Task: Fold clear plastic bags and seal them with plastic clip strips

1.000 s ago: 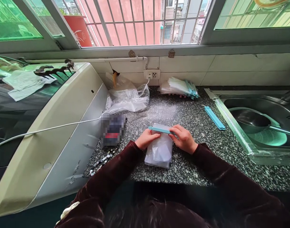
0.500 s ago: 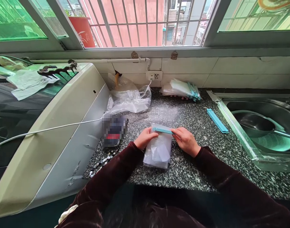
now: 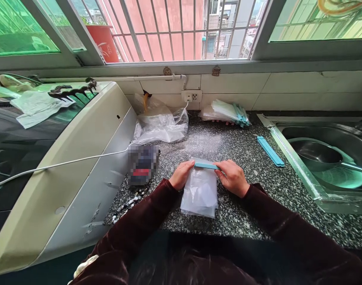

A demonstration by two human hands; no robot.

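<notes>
A light-blue bag sealing clip (image 3: 205,166) lies across the upper part of a folded clear plastic bag (image 3: 199,194) in front of me. My left hand (image 3: 182,175) pinches the clip's left end together with the bag's edge. At the other end, my right hand (image 3: 233,177) grips the clip between thumb and fingers. The bag hangs from the clip toward me over the speckled counter, and a paler patch shows through its layers. More light-blue clips (image 3: 270,151) lie side by side to the right, near the sink.
Several clipped plastic bags (image 3: 225,112) are piled by the back wall. A crumpled clear bag (image 3: 164,126) and a pixelated dark object (image 3: 143,165) sit at left, beside a large beige appliance (image 3: 88,158). A white cable (image 3: 71,160) crosses it. The sink (image 3: 305,166) holds a pan (image 3: 315,152).
My left hand has shifted slightly up and right to the clip's end. The clip now lies more level, and the bag has moved a little right and toward me.
</notes>
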